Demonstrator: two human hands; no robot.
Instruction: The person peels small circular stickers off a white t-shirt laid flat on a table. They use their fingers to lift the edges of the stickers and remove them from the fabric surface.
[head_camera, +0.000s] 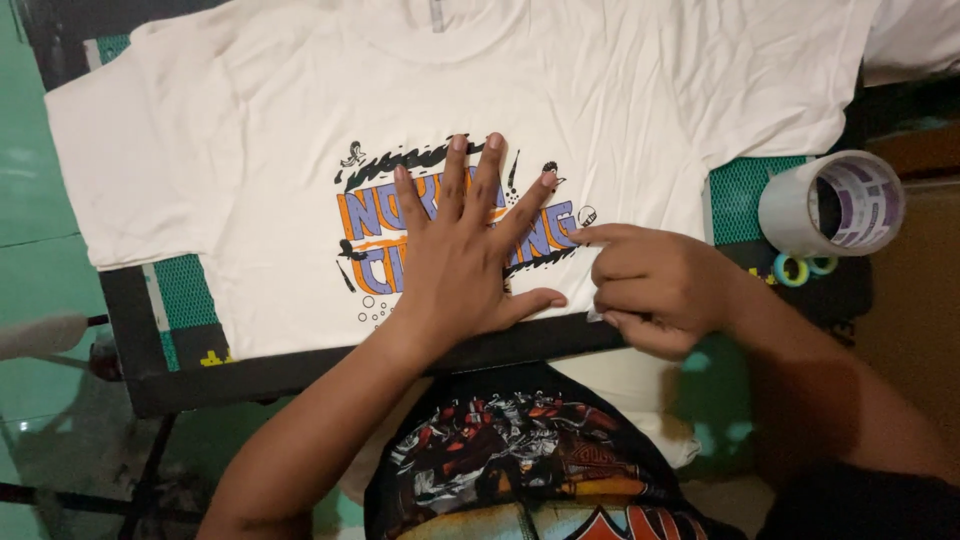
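Observation:
A white T-shirt (250, 150) lies spread face up on a dark board (300, 365), with a purple, orange and black printed graphic (365, 225) on its chest. My left hand (460, 250) lies flat on the graphic, fingers spread and pressing down. My right hand (650, 285) rests at the graphic's right edge, index finger pointing left, thumb and fingers pinching the corner of a thin clear film (596, 315) over the print.
A large roll of white tape (830, 205) stands at the right on a green mesh mat (745, 190), with small teal and yellow rings (800, 268) below it. A green floor (35, 190) lies left of the board.

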